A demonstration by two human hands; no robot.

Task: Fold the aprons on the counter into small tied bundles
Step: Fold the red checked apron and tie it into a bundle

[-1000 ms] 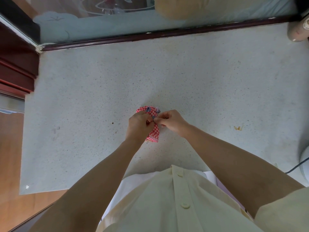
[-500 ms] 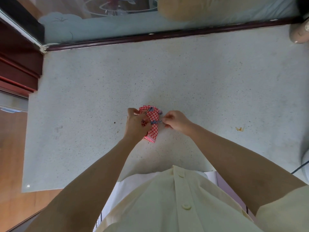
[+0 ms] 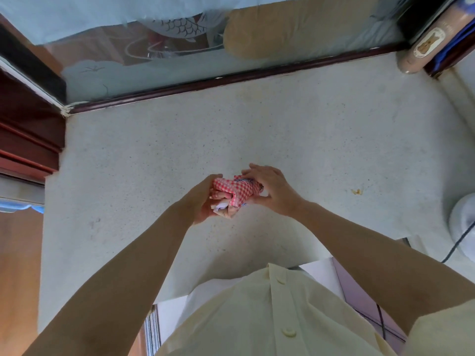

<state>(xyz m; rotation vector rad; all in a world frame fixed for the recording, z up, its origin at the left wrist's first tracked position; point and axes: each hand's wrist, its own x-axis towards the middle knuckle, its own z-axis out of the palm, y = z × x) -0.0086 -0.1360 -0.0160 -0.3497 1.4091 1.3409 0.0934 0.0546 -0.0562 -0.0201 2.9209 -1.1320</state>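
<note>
One bundle, no more tugging: left hand [image 3: 203, 201] grips the apron bundle [image 3: 239, 191] from below, right hand [image 3: 272, 186] now presses flat-fingered on top. Knot's prob. done, so next apron.

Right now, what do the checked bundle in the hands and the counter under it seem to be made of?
Apron bundle: woven cloth, probably cotton, matt; its red-and-white check creases and bunches softly. Counter: stone or a stone-like composite, pale grey with fine dark specks, smooth and dull; the view cannot settle which.
</note>
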